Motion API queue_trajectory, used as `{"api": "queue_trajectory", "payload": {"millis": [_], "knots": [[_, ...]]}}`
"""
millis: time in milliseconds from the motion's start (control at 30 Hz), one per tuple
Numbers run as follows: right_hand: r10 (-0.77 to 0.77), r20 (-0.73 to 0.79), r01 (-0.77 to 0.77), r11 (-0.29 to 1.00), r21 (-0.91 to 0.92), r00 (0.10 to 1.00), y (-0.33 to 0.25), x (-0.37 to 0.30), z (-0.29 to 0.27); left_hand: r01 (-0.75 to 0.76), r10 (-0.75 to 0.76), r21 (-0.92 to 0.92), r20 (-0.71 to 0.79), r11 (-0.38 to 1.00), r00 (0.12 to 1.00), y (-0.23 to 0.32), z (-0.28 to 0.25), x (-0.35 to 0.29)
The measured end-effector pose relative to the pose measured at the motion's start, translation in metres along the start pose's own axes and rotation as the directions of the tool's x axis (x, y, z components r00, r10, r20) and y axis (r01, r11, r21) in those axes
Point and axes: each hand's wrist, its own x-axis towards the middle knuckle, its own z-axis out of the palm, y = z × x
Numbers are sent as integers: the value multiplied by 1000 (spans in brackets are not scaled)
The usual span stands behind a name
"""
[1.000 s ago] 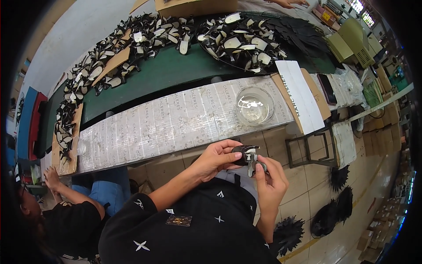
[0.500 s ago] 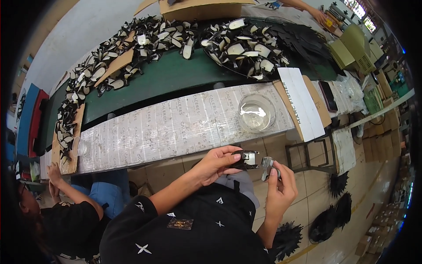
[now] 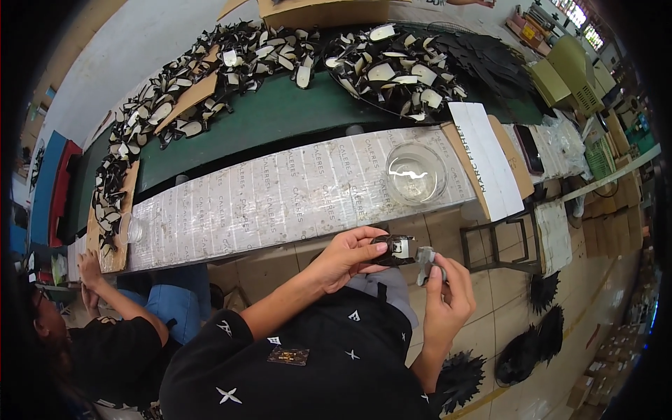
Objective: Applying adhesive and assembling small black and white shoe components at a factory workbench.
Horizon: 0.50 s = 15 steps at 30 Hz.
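Observation:
In front of my body, over the gap before the bench, my left hand (image 3: pixel 348 257) grips a small black piece with a white inside (image 3: pixel 401 247). It resembles the black-and-white pieces heaped on the bench; its exact kind is unclear. Just to its right, my right hand (image 3: pixel 450 297) pinches a small grey piece (image 3: pixel 424 264) between thumb and fingers. What that grey piece is, I cannot make out. A narrow gap separates the two. Beyond my hands, a round clear bowl (image 3: pixel 393 184) stands on the bench.
Heaps of black-and-white pieces (image 3: pixel 381 72) cover the far green surface (image 3: pixel 245 119). White card (image 3: pixel 486 161) and a dark phone (image 3: pixel 528 149) lie right of the bowl. A co-worker (image 3: pixel 98 343) sits at left. A metal-framed stool (image 3: pixel 500 245) and black bundles (image 3: pixel 521 353) stand at right.
My view has shifted slightly. My hands keep almost the same pose with both pieces. At the far top right, another person's hand has moved left, away from the yellow object.

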Motion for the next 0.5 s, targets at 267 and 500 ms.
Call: {"api": "queue_trajectory", "payload": {"millis": [267, 500], "knots": [[-31, 1, 30, 991, -134, 1000, 3, 2, 0, -8, 8, 24, -2, 1000, 1000, -2, -1, 5], [-62, -11, 61, 997, -53, 998, 1, 10, -2, -74, 76, 93, -24, 993, 997, -1, 6, 2]]}}
